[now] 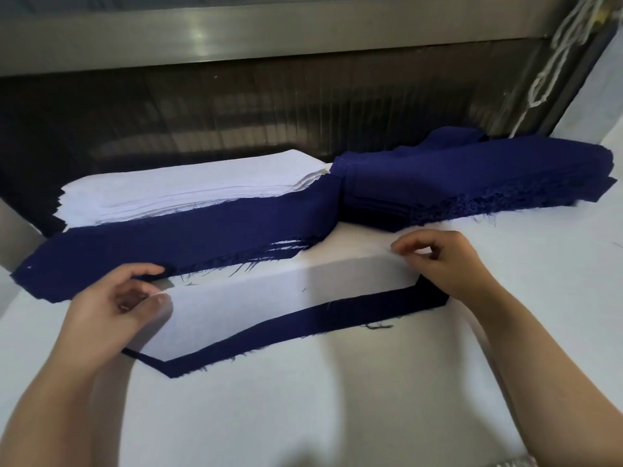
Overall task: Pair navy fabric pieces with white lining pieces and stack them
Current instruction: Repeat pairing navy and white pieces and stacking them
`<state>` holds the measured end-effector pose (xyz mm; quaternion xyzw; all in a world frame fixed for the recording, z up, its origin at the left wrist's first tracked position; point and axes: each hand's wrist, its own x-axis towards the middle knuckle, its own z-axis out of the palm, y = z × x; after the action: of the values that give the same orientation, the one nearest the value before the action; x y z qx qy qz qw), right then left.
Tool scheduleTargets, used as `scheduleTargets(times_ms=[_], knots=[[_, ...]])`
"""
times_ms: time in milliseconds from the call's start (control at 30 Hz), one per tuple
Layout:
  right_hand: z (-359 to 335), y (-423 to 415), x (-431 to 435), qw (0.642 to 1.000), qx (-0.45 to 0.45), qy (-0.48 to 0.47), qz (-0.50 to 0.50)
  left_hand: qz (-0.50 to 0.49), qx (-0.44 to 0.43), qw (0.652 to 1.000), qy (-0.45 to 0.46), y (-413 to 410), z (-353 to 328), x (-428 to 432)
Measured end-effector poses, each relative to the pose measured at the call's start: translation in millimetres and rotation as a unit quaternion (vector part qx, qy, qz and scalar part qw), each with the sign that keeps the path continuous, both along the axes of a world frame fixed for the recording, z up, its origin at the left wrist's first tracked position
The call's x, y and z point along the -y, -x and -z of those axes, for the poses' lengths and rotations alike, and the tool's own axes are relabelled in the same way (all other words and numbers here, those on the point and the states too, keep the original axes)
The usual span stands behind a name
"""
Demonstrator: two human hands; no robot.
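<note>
The lining (269,305) lies on the navy piece (303,323) at the near middle of the table (337,399), with navy showing along its near edge and at both ends. Both pieces look thin, light and limp, with fraying edges. They will probably sag if lifted by one end and slide over each other, so a hold at both ends suits them best.

The left hand (124,298) pinches the lining's left end between thumb and curled fingers. The right hand (445,261) pinches its far right corner, knuckles up. Both forearms reach in from the near side.

Behind lie a pile (168,244) of navy with white layers, probably the pairs, a white stack (188,187) far left and a navy stack (472,176) far right.
</note>
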<state>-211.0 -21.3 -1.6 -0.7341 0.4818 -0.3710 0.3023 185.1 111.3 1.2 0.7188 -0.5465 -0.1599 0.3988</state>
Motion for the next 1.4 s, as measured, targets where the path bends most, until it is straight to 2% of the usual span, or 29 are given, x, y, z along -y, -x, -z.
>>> scheduleTargets(times_ms=[167,300,467,633,800,933,1067,1400], knots=[[-0.7,0.5,-1.9,0.999,-0.035,0.025,-0.034,-0.007,0.019,1.000,0.000,1.5,-0.3,-0.2],[-0.7,-2.3,-4.6,0.999,-0.004,0.045,-0.026,-0.006,0.028,0.999,0.020,1.1,1.2,-0.2],[-3.6,4.2,-7.1,0.994,0.005,0.112,0.001,0.000,-0.041,0.998,0.038,-0.1,-0.8,0.3],[-1.6,10.9,-7.2,0.998,0.006,0.064,0.008,0.051,-0.046,0.998,-0.003,3.6,-3.8,-1.6],[-0.1,12.0,-5.3,0.997,-0.081,0.017,0.000,0.059,-0.037,0.997,-0.020,3.1,-3.8,-3.6],[-3.4,10.4,-6.7,0.996,-0.093,-0.004,-0.002,0.058,-0.015,0.998,-0.030,3.6,-2.5,-3.2],[-4.6,10.6,-9.4,0.996,-0.084,0.005,0.003,0.064,0.003,0.997,-0.036,4.8,-3.1,-2.4],[-7.5,9.9,-8.6,0.991,-0.132,0.026,0.010,0.090,0.008,0.995,-0.045,2.3,-2.9,-3.4]])
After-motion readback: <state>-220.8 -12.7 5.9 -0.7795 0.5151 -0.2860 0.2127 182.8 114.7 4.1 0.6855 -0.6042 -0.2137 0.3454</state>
